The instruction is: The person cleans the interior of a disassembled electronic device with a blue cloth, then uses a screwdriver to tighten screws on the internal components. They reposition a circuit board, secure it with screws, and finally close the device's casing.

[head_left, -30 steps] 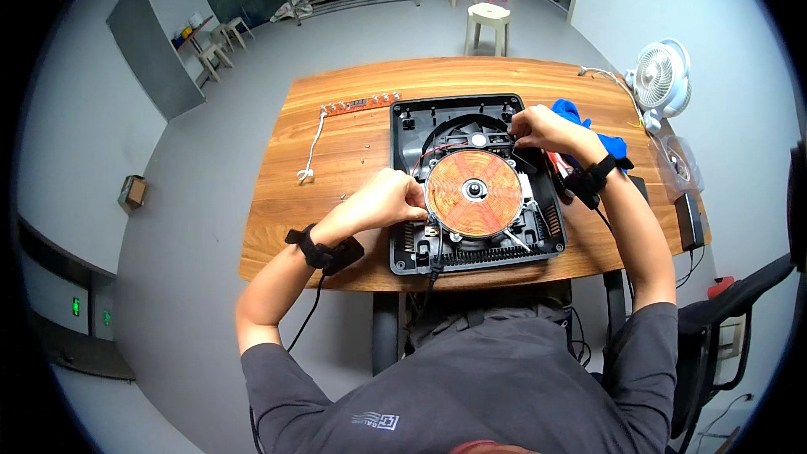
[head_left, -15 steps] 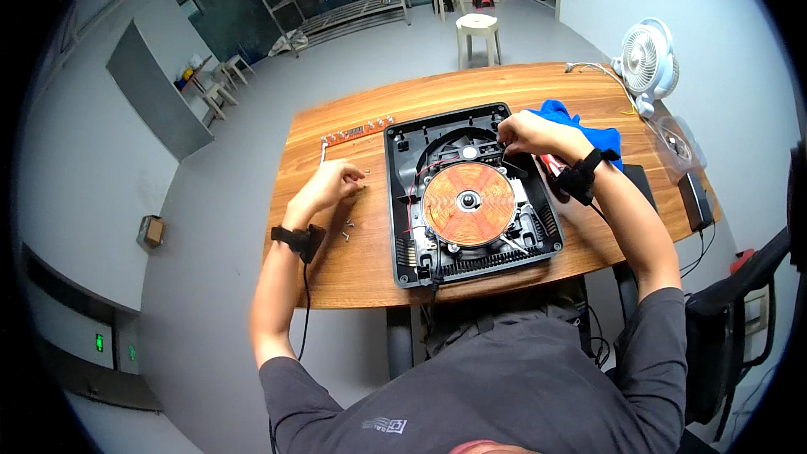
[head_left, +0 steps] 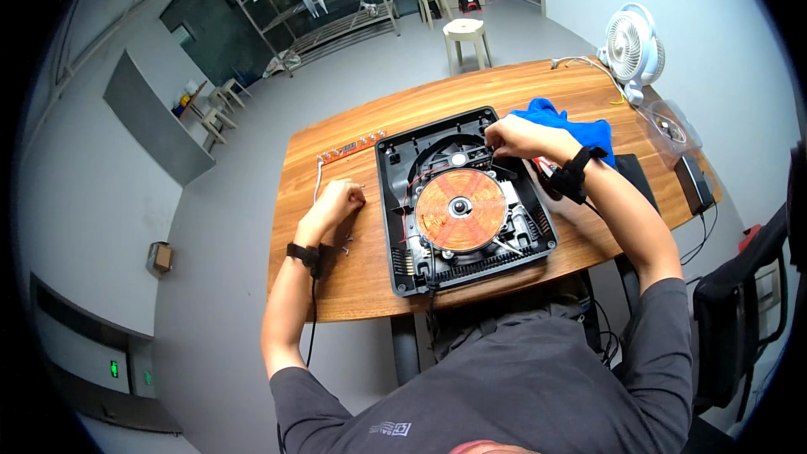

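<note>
An opened induction cooker base [head_left: 392,240] lies on the wooden table, its round copper coil [head_left: 437,210] exposed. At the far right of the base my right hand [head_left: 519,138] is closed in a pinch over the black fan housing; what its fingertips hold is hidden. My left hand [head_left: 338,202] rests low over the table, left of the base. Its fingers are curled together, and I cannot make out anything in them. Small screws [head_left: 348,240] lie just nearer than this hand. Beyond it sits a narrow orange circuit board [head_left: 351,147] with a white cable.
A blue cloth [head_left: 580,130] lies behind my right wrist, with a red-and-white object [head_left: 545,166] beside the base. A small fan [head_left: 632,49], a clear plastic box [head_left: 675,130] and a black power adapter [head_left: 694,185] stand at the right. A black chair [head_left: 731,328] is near.
My left hand has come slightly nearer and to the right, its fingers curling more tightly. The right hand keeps its place at the fan housing. The whole view has shifted a little.
</note>
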`<action>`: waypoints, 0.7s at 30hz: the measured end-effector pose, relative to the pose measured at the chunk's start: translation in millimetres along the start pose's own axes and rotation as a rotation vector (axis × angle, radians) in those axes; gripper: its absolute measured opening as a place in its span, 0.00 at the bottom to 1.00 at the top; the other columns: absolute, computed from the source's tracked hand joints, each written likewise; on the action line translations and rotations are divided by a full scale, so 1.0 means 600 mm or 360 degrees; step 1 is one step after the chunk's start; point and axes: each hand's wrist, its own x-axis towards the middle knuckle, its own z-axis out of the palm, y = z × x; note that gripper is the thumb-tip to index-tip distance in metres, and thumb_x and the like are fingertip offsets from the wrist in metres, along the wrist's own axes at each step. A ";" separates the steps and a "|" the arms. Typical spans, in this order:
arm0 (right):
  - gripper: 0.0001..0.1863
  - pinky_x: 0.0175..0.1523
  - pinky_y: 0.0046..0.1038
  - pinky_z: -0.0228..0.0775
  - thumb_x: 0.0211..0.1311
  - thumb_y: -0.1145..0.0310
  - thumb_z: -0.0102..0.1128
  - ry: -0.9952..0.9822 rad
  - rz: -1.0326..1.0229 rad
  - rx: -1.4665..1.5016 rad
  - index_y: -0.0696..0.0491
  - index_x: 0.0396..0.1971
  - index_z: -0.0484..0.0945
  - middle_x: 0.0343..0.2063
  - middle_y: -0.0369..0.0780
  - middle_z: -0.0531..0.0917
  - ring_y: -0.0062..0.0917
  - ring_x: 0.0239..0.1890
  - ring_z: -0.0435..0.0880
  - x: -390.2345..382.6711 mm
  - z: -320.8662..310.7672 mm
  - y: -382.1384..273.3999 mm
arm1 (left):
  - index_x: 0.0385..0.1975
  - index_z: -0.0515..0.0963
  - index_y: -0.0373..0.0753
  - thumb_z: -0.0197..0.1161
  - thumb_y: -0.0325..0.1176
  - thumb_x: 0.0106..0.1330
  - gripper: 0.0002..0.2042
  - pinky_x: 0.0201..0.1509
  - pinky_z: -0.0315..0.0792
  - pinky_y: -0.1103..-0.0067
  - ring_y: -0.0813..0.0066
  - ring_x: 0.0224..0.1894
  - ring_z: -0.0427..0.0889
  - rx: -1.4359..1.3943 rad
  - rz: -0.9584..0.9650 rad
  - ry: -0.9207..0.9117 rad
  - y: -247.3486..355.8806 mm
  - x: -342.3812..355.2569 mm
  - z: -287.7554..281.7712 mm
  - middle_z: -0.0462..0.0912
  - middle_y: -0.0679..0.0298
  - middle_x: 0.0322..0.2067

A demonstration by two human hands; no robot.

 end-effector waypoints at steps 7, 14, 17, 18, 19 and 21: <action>0.15 0.49 0.37 0.79 0.52 0.73 0.72 -0.0058 0.0027 -0.0024 0.57 0.40 0.82 0.38 0.46 0.87 0.41 0.44 0.86 0.002 -0.006 -0.013 | 0.32 0.85 0.34 0.60 0.22 0.58 0.07 0.41 0.80 0.70 0.56 0.34 0.87 0.0037 -0.0092 0.0051 0.024 0.000 -0.003 0.86 0.51 0.29; 0.15 0.49 0.36 0.78 0.56 0.71 0.69 0.0088 -0.0113 0.0093 0.58 0.44 0.82 0.39 0.46 0.87 0.38 0.43 0.87 -0.002 -0.026 0.013 | 0.36 0.87 0.36 0.62 0.22 0.57 0.10 0.42 0.80 0.71 0.60 0.34 0.87 0.0141 -0.0098 0.0012 0.031 0.020 -0.037 0.87 0.50 0.33; 0.14 0.48 0.37 0.78 0.57 0.66 0.69 0.0263 -0.0012 -0.0051 0.57 0.42 0.83 0.38 0.47 0.87 0.41 0.43 0.86 -0.016 -0.046 0.037 | 0.37 0.87 0.34 0.62 0.22 0.62 0.08 0.41 0.80 0.73 0.67 0.34 0.87 -0.0074 0.0011 0.0109 0.043 0.033 -0.051 0.87 0.52 0.33; 0.15 0.48 0.38 0.78 0.58 0.64 0.68 0.0216 0.0203 -0.0210 0.56 0.42 0.83 0.38 0.47 0.86 0.42 0.43 0.86 -0.027 -0.055 0.029 | 0.37 0.86 0.33 0.63 0.23 0.63 0.07 0.40 0.80 0.74 0.68 0.33 0.86 -0.0066 -0.0040 0.0091 0.077 0.038 -0.064 0.88 0.53 0.31; 0.15 0.47 0.39 0.78 0.59 0.62 0.68 0.0170 0.0412 -0.0372 0.55 0.42 0.83 0.37 0.48 0.86 0.43 0.43 0.86 -0.039 -0.066 0.014 | 0.37 0.86 0.33 0.64 0.23 0.63 0.06 0.39 0.80 0.75 0.70 0.32 0.86 -0.0056 -0.0094 0.0076 0.108 0.041 -0.078 0.88 0.55 0.30; 0.18 0.49 0.40 0.79 0.58 0.58 0.68 0.0015 0.0517 -0.0434 0.55 0.43 0.84 0.38 0.49 0.87 0.43 0.44 0.86 -0.058 -0.073 0.004 | 0.36 0.86 0.32 0.66 0.25 0.64 0.05 0.36 0.79 0.77 0.74 0.29 0.85 -0.0220 -0.0102 0.0123 0.098 0.051 -0.070 0.88 0.58 0.27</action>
